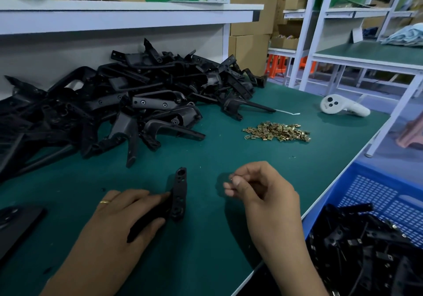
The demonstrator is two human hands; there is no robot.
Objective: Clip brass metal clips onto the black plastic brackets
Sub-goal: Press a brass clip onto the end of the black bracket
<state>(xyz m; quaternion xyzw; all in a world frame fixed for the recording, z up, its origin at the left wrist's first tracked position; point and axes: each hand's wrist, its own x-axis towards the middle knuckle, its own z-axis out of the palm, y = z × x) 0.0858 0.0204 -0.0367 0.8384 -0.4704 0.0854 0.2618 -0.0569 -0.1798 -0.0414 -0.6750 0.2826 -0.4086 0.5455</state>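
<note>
My left hand (123, 213) grips a black plastic bracket (179, 195) on the green table, with the bracket's holed end sticking up past my fingers. To its right, my right hand (258, 188) hovers above the table with its fingers curled; a small brass clip (231, 178) is pinched at the fingertips, mostly hidden. A loose heap of brass clips (278, 131) lies further back on the right. A big pile of black brackets (128, 103) covers the back left of the table.
A blue plastic basket (377, 195) at the right edge holds black brackets with clips on them. A white controller (343, 106) lies at the back right. A dark flat part (16, 224) sits at the left edge. A white shelf (128, 16) overhangs the pile.
</note>
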